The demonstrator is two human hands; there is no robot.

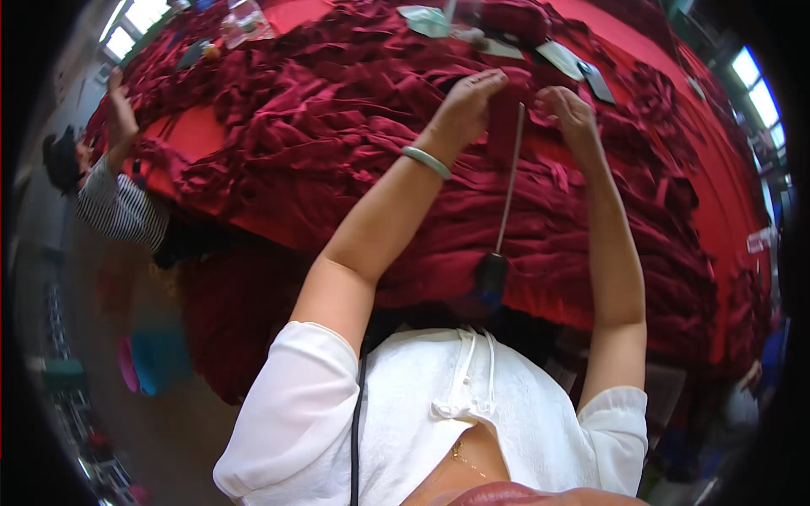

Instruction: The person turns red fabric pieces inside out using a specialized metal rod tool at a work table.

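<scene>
Nearest the camera, at the lower edge, white short-sleeved blouse (405,379) with tie cords hanging at the chest. Beyond it, heaped across a red table surface (194,135), many crumpled maroon cloth pieces (312,160). Between the two hands, near the far side of the heap, one flatter maroon panel (504,118). Standing up close beside it, thin grey rod (510,179) with a black handle (492,271).

Could snag on the rod tip if drawn sideways, judging by how near the panel lies. Could also drag neighbouring pieces along, given the tangled folds, or nudge the smartphone (596,83) just beyond the right hand (575,114).

Left hand (468,101), below a pale green bangle (426,162): fingers together and slightly bent, at the panel's edge; impossible to tell whether gripping. Right hand: fingers curled inward, partly closed, close to the cloth; hold, if any, unclear.
</scene>
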